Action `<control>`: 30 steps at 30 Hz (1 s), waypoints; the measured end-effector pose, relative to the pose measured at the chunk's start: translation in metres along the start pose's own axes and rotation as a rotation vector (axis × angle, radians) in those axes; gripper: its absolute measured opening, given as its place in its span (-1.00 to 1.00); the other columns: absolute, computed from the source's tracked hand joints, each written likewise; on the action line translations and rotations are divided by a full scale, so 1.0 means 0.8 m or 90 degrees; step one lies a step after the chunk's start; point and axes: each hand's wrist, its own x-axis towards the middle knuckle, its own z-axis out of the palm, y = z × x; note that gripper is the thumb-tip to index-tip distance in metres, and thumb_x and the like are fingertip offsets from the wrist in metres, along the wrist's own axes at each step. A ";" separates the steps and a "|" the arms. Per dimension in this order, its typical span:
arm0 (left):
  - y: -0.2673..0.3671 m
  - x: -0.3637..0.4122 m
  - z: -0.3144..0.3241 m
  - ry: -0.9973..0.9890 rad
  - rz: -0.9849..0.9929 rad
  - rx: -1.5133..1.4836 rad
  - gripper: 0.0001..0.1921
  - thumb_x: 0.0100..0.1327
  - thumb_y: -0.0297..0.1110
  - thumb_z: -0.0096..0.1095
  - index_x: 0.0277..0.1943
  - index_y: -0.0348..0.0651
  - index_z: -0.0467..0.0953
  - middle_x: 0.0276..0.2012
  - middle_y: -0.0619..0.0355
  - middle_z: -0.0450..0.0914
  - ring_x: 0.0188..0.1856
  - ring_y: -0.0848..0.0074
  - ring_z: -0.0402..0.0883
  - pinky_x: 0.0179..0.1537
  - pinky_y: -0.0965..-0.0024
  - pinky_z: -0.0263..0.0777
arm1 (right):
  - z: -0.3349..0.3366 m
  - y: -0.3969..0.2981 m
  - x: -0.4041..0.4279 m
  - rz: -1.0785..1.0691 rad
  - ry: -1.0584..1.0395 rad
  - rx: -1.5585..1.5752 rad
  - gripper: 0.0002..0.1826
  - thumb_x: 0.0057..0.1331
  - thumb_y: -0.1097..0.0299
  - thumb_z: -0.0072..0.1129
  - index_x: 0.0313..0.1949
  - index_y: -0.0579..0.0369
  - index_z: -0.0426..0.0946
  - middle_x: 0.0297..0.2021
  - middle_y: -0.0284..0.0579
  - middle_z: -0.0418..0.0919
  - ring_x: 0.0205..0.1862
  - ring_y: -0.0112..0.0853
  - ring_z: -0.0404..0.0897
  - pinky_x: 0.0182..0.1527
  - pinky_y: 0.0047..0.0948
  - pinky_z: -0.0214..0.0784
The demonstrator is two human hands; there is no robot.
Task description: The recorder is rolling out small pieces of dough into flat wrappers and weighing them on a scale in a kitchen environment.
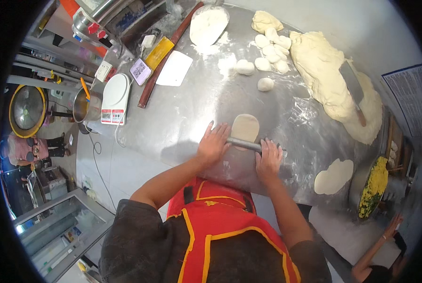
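Note:
A rolling pin [245,143] with a dark grey surface lies across the lower part of a flattened oval of dough [245,128] on the metal worktop. My left hand [214,143] rests on the pin's left end, fingers stretched forward. On the right end is my right hand [269,155], its fingers over the pin. Beyond the oval sits a single dough ball [265,84]. Farther back, several more dough pieces [272,53] are clustered, dusted with flour. A rolled, irregular dough sheet [334,177] lies to the right of my right hand.
A large dough mass [320,70] lies at the back right, a broad-bladed scraper [352,83] on it. Flour fills a bowl [208,24] at the back. A white digital scale [115,90] stands left. Beside a pan of yellow-and-green filling [373,187], another person's hand [393,226] shows.

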 end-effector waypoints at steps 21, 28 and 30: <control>0.171 0.295 0.014 -0.007 -0.061 -0.408 -0.66 0.23 -0.34 0.13 0.03 -0.25 0.37 -0.12 -0.12 0.55 -0.02 0.10 0.51 0.01 0.18 0.34 | -0.050 0.029 -0.134 0.162 -0.009 0.134 -0.60 0.02 0.52 0.19 -0.09 0.04 0.42 -0.08 -0.12 0.48 0.09 -0.22 0.39 0.21 -0.10 0.04; 0.166 0.295 0.072 0.105 0.308 -0.044 -0.50 0.31 -0.28 0.00 0.30 -0.07 0.23 0.34 -0.05 0.18 0.38 0.12 0.10 0.35 0.08 -0.04 | -0.065 0.052 -0.135 0.146 -0.054 0.183 -0.70 0.10 0.51 0.05 -0.13 0.05 0.45 -0.10 -0.14 0.50 0.06 -0.21 0.41 0.24 -0.09 0.01; 0.157 0.272 0.064 0.071 0.274 -0.070 -0.50 0.34 -0.24 -0.06 0.33 -0.04 0.20 0.37 -0.04 0.12 0.41 0.10 0.04 0.36 0.02 -0.08 | -0.071 0.057 -0.126 0.114 -0.072 0.139 -0.70 0.09 0.53 0.04 -0.13 0.07 0.46 -0.12 -0.12 0.50 0.03 -0.21 0.43 0.24 -0.07 0.03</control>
